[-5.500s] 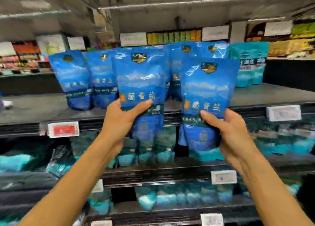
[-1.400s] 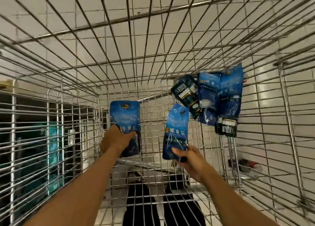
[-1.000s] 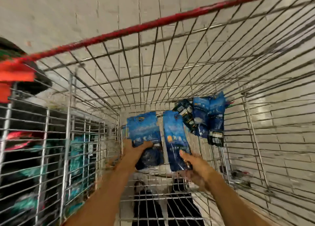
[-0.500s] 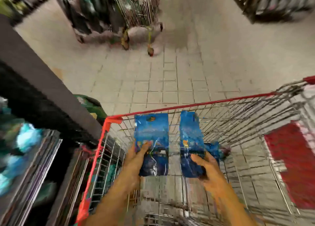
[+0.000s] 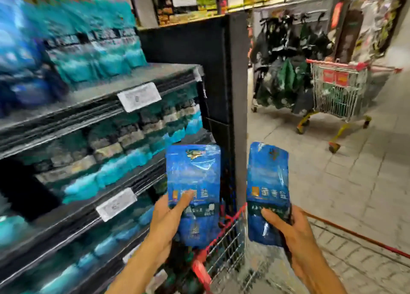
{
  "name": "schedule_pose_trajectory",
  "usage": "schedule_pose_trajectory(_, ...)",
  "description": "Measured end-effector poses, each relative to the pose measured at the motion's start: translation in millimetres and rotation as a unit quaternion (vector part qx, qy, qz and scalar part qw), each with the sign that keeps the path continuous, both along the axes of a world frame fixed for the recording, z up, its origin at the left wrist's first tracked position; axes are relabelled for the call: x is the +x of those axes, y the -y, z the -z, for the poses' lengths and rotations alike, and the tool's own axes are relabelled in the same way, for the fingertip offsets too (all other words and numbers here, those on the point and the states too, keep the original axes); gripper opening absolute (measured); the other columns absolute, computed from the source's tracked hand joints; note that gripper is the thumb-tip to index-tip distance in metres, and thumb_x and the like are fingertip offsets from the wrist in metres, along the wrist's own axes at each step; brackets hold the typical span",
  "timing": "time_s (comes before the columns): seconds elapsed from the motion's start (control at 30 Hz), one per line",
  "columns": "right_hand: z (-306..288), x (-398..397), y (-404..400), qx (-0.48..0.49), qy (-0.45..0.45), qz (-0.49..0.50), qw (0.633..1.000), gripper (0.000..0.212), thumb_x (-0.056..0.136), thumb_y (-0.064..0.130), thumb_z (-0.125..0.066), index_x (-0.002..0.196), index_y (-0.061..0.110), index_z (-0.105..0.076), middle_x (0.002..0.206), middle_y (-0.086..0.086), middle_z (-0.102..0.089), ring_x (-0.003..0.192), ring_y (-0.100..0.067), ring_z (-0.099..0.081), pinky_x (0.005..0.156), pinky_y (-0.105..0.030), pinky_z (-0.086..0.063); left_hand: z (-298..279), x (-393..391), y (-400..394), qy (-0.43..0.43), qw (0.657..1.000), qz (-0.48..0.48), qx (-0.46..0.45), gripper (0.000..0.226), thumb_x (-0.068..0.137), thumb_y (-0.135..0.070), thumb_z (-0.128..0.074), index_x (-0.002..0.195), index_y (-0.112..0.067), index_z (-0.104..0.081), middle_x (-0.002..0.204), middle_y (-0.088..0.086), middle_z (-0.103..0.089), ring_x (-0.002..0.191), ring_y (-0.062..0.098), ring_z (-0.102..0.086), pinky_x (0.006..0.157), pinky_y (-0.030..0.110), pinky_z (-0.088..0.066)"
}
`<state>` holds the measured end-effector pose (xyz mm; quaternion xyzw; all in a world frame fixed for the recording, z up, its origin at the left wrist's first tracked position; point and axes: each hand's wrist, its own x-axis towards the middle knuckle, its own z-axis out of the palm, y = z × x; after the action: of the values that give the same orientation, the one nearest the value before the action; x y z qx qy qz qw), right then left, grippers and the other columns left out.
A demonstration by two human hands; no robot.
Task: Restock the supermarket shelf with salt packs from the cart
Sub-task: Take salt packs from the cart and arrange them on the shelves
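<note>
The right pack (image 5: 267,194) at five o'clock bears three pale Chinese characters beside an orange square; the last reads 盐. Shelf price tags (image 5: 139,96) are too blurred to read.

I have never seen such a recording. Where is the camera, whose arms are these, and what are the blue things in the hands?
No machine here: a person wears one camera on the head, looking forward and down, so the arms are the person's own. The left hand grips one blue salt pack and the right hand grips a second salt pack, both upright. Below them is the red-rimmed wire cart. To the left stand the shelves, blurred, with blue and teal packs. Another cart stands farther down the aisle.
</note>
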<state>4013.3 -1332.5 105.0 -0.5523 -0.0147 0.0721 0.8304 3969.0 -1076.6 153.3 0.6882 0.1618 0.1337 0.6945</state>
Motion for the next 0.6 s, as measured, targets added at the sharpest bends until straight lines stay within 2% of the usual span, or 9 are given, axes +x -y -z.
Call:
schedule_pose_trajectory(0.07,-18.9,3.0,-37.2,0.003,0.029,-0.028,0.999,0.049,0.053,0.027,-0.088,0.1,0.022,-0.076,0.098,-0.024,-0.073,0.085,-0.035,-0.072,0.062,-0.03,-0.059,-19.9,-22.7,-27.7,0.014,0.999,-0.04,0.002,0.029,0.07,-0.047,-0.075,0.096,-0.035,-0.075,0.1,-0.002,-0.077,0.09,0.02,-0.075,0.074,0.038,-0.059)
schedule_pose_trajectory(0.1,-29.2,3.0,-56.5,0.007,0.041,-0.042,0.998,0.044,0.056,0.023,-0.083,0.1,0.017,-0.076,0.096,-0.029,-0.072,0.084,-0.037,-0.07,0.062,-0.03,-0.06,-30.7,-34.8,-41.2,0.024,0.998,-0.061,0.0,0.029,0.069,-0.047,-0.077,0.096,-0.037,-0.075,0.099,-0.001,-0.077,0.089,0.021,-0.075,0.075,0.04,-0.059)
schedule_pose_trajectory(0.17,-51.0,2.8,-94.4,0.012,0.073,-0.081,0.994,0.04,0.061,0.018,-0.077,0.1,0.011,-0.075,0.099,-0.02,-0.075,0.094,-0.034,-0.07,0.074,-0.033,-0.061,-51.8,-58.5,-68.1,0.056,0.993,-0.104,0.004,0.034,0.067,-0.047,-0.082,0.096,-0.033,-0.075,0.1,0.001,-0.077,0.091,0.024,-0.074,0.081,0.046,-0.058)
schedule_pose_trajectory(0.23,-74.0,-1.6,-130.9,0.019,0.097,-0.135,0.986,0.042,0.062,0.014,-0.076,0.102,0.007,-0.075,0.106,-0.016,-0.074,0.104,-0.034,-0.069,0.091,-0.047,-0.056,-74.6,-84.0,-91.3,0.088,0.985,-0.149,0.011,0.037,0.063,-0.05,-0.08,0.095,-0.032,-0.075,0.101,0.001,-0.077,0.093,0.022,-0.074,0.08,0.042,-0.058)
schedule_pose_trajectory(0.3,-97.8,-9.3,-165.6,0.029,0.115,-0.186,0.975,0.041,0.063,0.012,-0.076,0.103,0.004,-0.074,0.108,-0.02,-0.073,0.106,-0.038,-0.068,0.095,-0.058,-0.05,-98.6,-108.2,-112.0,0.12,0.978,-0.169,0.016,0.034,0.068,-0.047,-0.076,0.098,-0.031,-0.074,0.105,0.0,-0.076,0.097,0.02,-0.073,0.082,0.04,-0.056)
schedule_pose_trajectory(0.33,-109.6,-13.6,-181.8,0.032,0.129,-0.206,0.97,0.041,0.062,0.013,-0.076,0.102,0.004,-0.074,0.107,-0.02,-0.073,0.104,-0.037,-0.069,0.093,-0.058,-0.051,-110.6,-119.4,-122.5,0.134,0.975,-0.178,0.027,0.033,0.07,-0.044,-0.075,0.099,-0.029,-0.074,0.106,0.0,-0.076,0.099,0.02,-0.072,0.083,0.039,-0.056)
schedule_pose_trajectory(0.47,-164.4,-28.4,-240.6,0.059,0.19,-0.269,0.942,0.044,0.057,0.02,-0.079,0.098,0.005,-0.075,0.106,-0.019,-0.074,0.093,-0.027,-0.072,0.084,-0.045,-0.059,-165.9,-151.8,-162.6,0.2,0.949,-0.225,0.09,0.035,0.071,-0.04,-0.074,0.1,-0.02,-0.072,0.103,0.001,-0.077,0.095,0.018,-0.073,0.08,0.035,-0.059)
schedule_pose_trajectory(0.53,-193.6,-31.2,-265.2,0.079,0.219,-0.294,0.927,0.041,0.056,0.019,-0.079,0.095,0.005,-0.075,0.102,-0.015,-0.075,0.088,-0.023,-0.073,0.078,-0.038,-0.061,-194.8,-155.9,-182.2,0.232,0.937,-0.234,0.114,0.027,0.079,-0.031,-0.074,0.099,-0.013,-0.069,0.102,0.004,-0.076,0.092,0.016,-0.072,0.078,0.031,-0.059)
schedule_pose_trajectory(0.6,-224.9,-29.3,-286.2,0.088,0.259,-0.311,0.91,0.03,0.062,0.014,-0.077,0.091,0.007,-0.074,0.089,-0.006,-0.077,0.075,-0.014,-0.072,0.064,-0.026,-0.059,-222.8,-150.6,-201.1,0.253,0.931,-0.236,0.115,0.015,0.086,-0.023,-0.072,0.096,-0.012,-0.068,0.102,0.007,-0.076,0.09,0.014,-0.071,0.077,0.031,-0.059)
